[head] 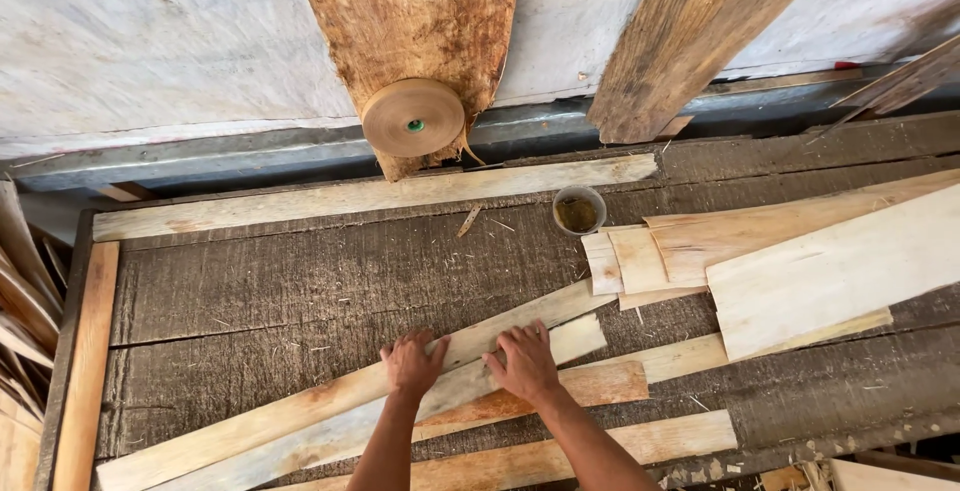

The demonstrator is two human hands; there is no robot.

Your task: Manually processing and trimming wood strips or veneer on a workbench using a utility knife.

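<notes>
Both hands are down flat on the table [300,281]. The left hand [413,363] presses palm-down on a long veneer strip [300,411] that runs diagonally across the dark boards, its grip spread open, clasping nothing. The right hand [524,361], just beside it, lies open on the neighbouring strip [580,336]. A pile of veneer sheets [800,261] sits to the right, a small cup [579,210] and a tape roll [413,118] beyond.

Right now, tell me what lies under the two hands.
The left hand and right hand press flat on long pale veneer strips overlapping on the dark wooden table. The strips' seam beneath the palms is covered.
</notes>
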